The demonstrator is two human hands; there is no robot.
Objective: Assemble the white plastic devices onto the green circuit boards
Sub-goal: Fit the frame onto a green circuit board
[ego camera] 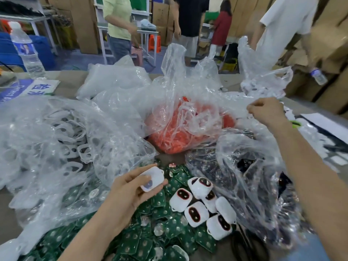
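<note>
Holding one white plastic device (153,178) in the left hand (128,194), fingers curled round its edges, above the heap of green circuit boards (169,230).
The right hand (267,112) pinches clear bag film (232,105) farther back. Just right of the held device lie about six assembled units (204,202), so a start is made. Judging by the loose boards and the full bag of white shells (62,136), most of the work remains.
</note>
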